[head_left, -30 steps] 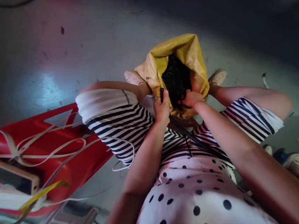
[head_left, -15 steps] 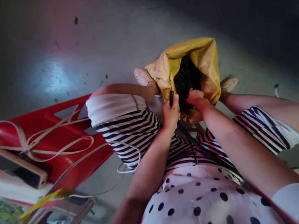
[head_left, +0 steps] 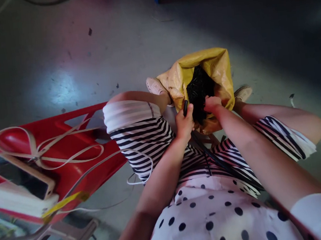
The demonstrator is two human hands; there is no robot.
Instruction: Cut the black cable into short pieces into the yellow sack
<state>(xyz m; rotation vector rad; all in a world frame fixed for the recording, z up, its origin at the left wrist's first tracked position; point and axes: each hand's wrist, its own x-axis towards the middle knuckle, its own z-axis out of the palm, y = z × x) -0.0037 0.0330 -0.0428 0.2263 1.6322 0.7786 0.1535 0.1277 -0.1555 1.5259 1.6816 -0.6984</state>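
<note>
Between my knees stands a yellow sack (head_left: 191, 61) with its mouth open, holding a mass of thin black pieces (head_left: 199, 83). My left hand (head_left: 185, 123) is closed round a black cable (head_left: 186, 107), whose ribbed end sticks up past the thumb. From that hand the cable runs back over my lap toward my right hip. My right hand (head_left: 212, 103) is at the near right side of the sack's mouth, over the black pieces. Its fingers are curled in, and what they hold, if anything, is hidden.
On my left is a red plastic chair (head_left: 74, 146) bearing a phone (head_left: 23, 174), a white box-like device (head_left: 19, 197) and a looped pale strap (head_left: 57, 161). A white wire (head_left: 151, 166) crosses by my left thigh. A grey plastic frame (head_left: 75, 236) stands below. Dark scraps dot the floor (head_left: 118, 44).
The whole view has shifted slightly, showing more floor at the top. My right hand has moved slightly within the sack's mouth; my left hand still grips the cable.
</note>
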